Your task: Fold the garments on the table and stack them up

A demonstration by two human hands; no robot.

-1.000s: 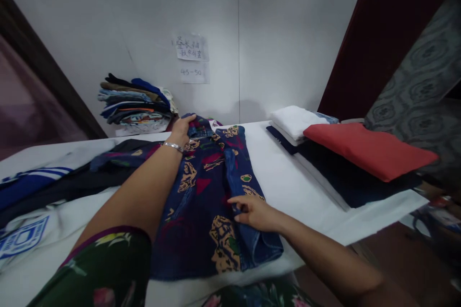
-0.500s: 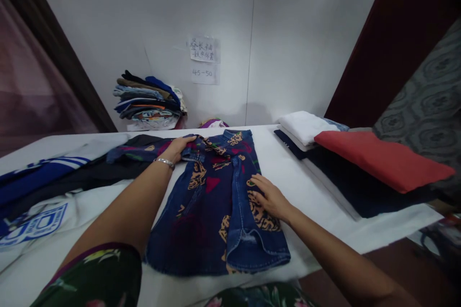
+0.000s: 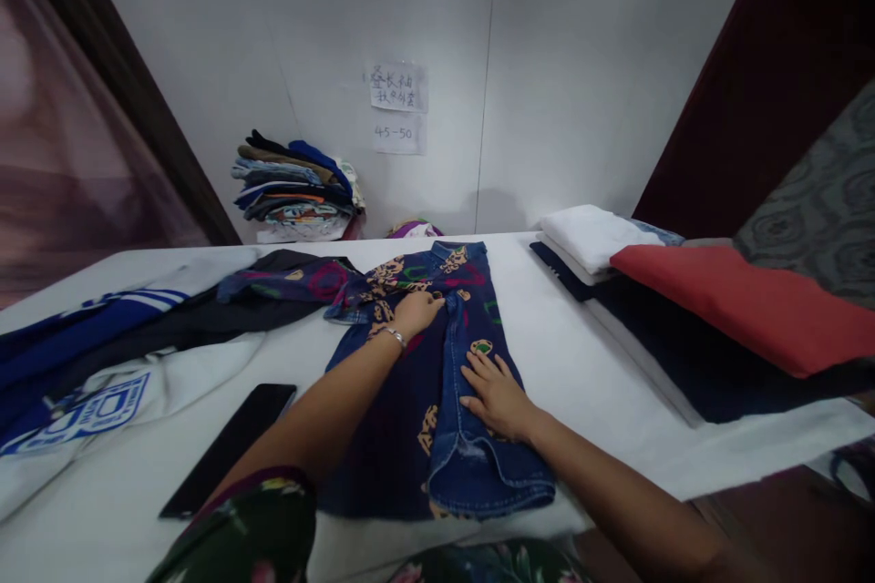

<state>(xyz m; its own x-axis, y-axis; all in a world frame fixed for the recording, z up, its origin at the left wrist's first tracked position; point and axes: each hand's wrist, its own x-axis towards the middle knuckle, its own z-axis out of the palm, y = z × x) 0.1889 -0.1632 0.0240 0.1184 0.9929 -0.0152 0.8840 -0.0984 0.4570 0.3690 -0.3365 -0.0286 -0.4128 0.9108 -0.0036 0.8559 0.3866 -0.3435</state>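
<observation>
The patterned denim shirt (image 3: pixel 400 424) lies on the white table (image 3: pixel 574 364), its left side partly hidden by the left forearm (image 3: pixel 328 414). The left hand (image 3: pixel 416 314) has its fingers drawn together at the shirt's folded edge; whether they grip cloth cannot be determined. The right hand (image 3: pixel 498 396) rests spread on the shirt. The red folded garment (image 3: pixel 745 301) is cut off at the frame.
</observation>
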